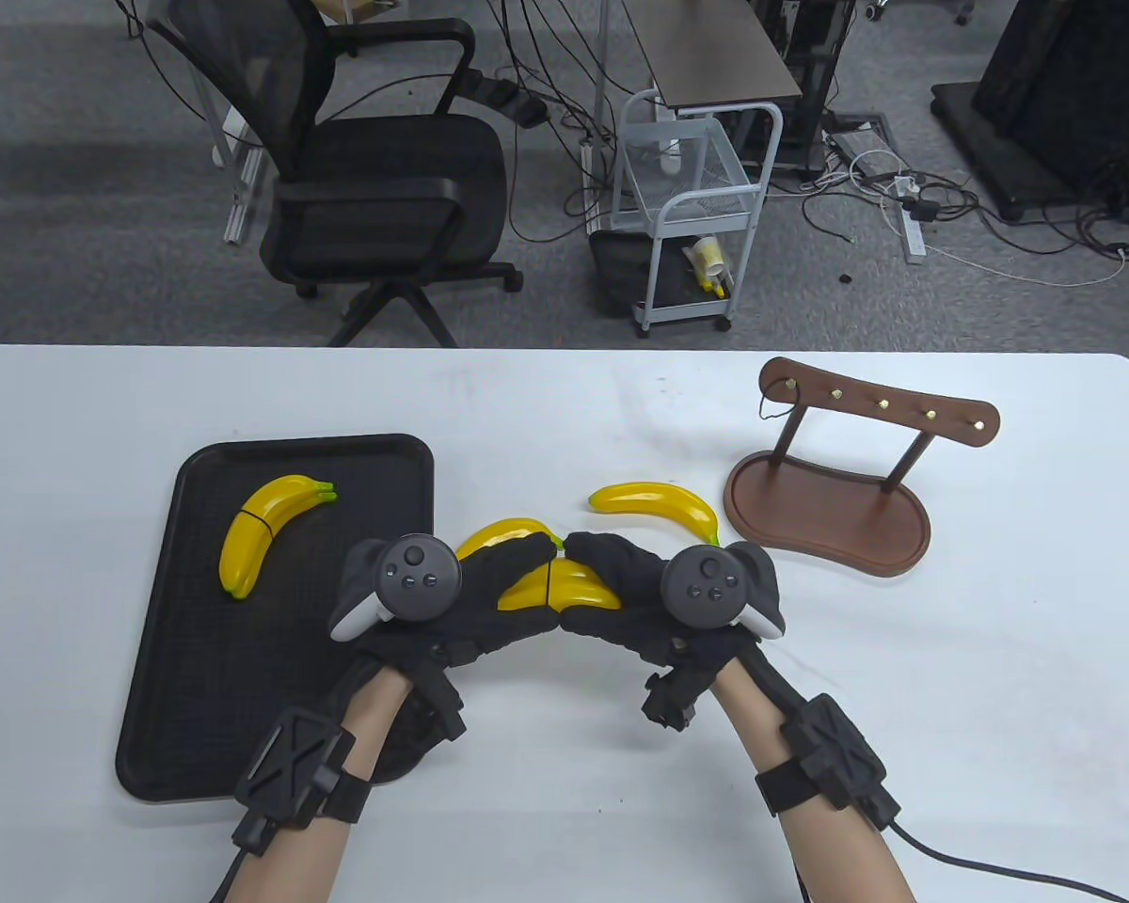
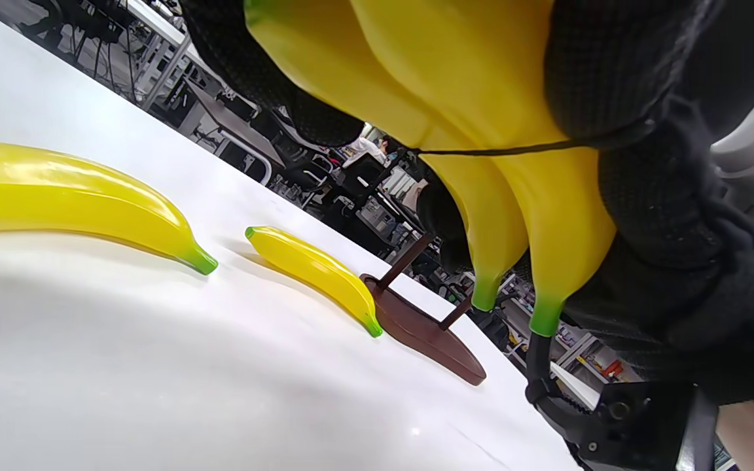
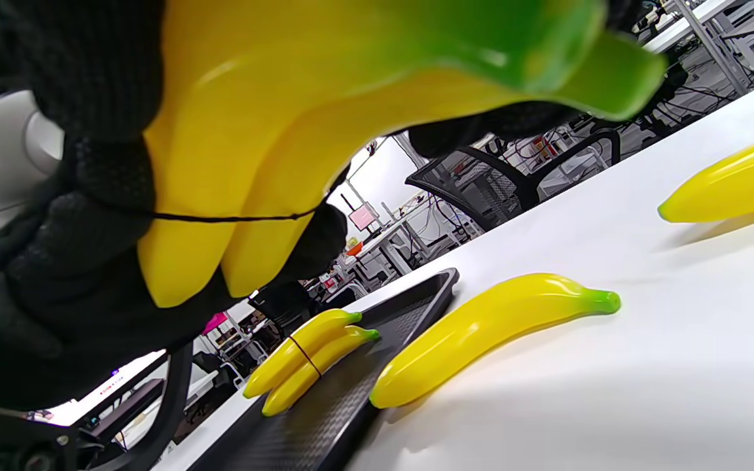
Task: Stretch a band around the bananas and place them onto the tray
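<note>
The white desk [image 1: 903, 752] carries a black tray [image 1: 198, 715] at the left, where one banded pair of bananas [image 1: 259, 541] already lies. At mid-desk the left hand [image 1: 452, 588] and right hand [image 1: 621, 588] hold a second pair of bananas [image 1: 564, 588] lifted just off the surface, fingers curled round it from either side. A thin dark band [image 2: 482, 151] crosses its middle and runs under the gloves at both ends; whether it fully encircles the pair I cannot tell. Two loose bananas [image 1: 659, 503] [image 1: 499, 533] lie beside the hands. The fruit looks like glossy, rigid plastic, probably light and slippery, so gripping the thick middle near the band seems safest.
</note>
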The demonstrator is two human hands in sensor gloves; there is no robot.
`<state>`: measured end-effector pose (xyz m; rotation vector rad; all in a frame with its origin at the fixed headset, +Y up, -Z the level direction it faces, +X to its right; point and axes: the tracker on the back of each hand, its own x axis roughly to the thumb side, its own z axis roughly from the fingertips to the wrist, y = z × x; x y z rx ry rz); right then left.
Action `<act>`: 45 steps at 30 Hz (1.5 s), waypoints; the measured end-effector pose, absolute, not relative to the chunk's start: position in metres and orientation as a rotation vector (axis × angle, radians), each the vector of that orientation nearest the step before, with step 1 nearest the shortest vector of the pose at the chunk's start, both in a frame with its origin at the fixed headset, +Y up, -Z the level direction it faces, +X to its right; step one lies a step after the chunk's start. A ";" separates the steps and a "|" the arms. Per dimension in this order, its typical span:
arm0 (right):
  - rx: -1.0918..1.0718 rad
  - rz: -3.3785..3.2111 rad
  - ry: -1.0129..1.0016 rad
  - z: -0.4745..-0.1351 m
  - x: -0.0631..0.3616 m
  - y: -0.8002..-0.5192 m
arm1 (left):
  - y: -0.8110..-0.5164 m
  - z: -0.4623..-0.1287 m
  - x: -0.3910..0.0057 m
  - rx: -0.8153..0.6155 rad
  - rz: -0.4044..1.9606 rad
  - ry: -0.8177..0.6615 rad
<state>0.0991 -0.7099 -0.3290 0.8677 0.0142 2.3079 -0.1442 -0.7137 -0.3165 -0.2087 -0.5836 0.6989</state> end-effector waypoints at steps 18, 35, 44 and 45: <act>0.862 2.468 -0.064 -0.323 0.089 -0.710 | -0.712 -0.312 -0.135 -0.136 0.576 -0.528; 0.873 2.379 -0.101 -0.325 0.095 -0.708 | -0.708 -0.312 -0.136 -0.109 0.578 -0.549; 0.877 2.367 -0.056 -0.328 0.098 -0.710 | -0.710 -0.315 -0.141 -0.129 0.614 -0.537; 0.877 2.369 -0.067 -0.328 0.098 -0.710 | -0.710 -0.315 -0.143 -0.131 0.629 -0.532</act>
